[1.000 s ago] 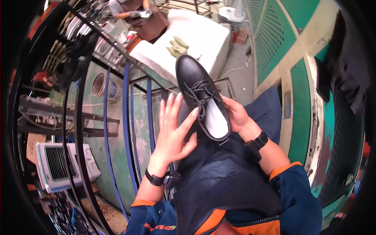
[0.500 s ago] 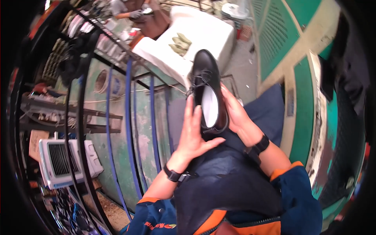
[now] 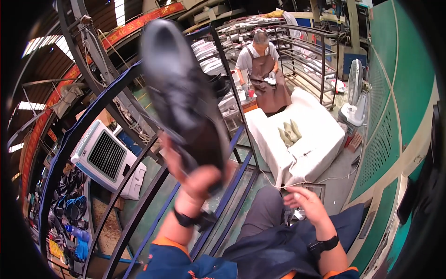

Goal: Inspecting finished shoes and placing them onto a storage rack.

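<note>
hiding rack bars [image 3: 138, 218], a black shoe [image 3: 179, 88] sits clamped in left fingers [image 3: 204, 179]; right fingers [image 3: 302, 192] apart before white-draped table [image 3: 318, 125].

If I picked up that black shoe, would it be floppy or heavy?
The smooth, black, leather-looking shoe probably isn't very heavy, since the left hand alone holds it up. It seems fairly stiff, as its long shape isn't sagging. It might be slippery, because its toe looks shiny, though it's blurry there.
</note>
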Tool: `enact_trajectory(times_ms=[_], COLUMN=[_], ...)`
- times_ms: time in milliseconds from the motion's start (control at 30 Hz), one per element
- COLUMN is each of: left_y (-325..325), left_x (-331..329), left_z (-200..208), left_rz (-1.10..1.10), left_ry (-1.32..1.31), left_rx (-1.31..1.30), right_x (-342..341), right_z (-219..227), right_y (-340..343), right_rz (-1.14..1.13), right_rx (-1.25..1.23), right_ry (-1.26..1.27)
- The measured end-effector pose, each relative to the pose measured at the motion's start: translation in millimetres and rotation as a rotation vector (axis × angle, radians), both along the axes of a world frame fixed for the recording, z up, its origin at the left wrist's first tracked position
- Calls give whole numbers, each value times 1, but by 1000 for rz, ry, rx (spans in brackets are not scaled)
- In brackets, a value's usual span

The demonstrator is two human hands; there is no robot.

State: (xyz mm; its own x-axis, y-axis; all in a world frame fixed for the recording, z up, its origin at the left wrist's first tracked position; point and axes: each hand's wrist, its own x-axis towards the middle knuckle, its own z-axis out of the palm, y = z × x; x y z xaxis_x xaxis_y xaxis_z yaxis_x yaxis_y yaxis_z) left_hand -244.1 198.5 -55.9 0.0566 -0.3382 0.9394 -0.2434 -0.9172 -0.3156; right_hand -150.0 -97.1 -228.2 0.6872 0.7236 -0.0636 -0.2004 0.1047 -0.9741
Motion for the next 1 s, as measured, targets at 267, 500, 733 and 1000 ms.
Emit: enact_trajectory(times_ms=[267,500,733,1000], left_y=[130,137,31,-45], left_x=[40,48,51,119], left_z=[192,169,31,-195], left_rz=[495,1211,386,-189], left_ry=[-135,157,626,1532], left_rx=[-14,-65,-59,-343], right_x=[7,5,10,95], right_z=[-34,-56,-34,87], right_y=[-21,-27,-25,-64], right_rz=[-38,-53,-15,-95], right_rx=[-94,-97,-137,-274], right_ry=[131,202,173,-238])
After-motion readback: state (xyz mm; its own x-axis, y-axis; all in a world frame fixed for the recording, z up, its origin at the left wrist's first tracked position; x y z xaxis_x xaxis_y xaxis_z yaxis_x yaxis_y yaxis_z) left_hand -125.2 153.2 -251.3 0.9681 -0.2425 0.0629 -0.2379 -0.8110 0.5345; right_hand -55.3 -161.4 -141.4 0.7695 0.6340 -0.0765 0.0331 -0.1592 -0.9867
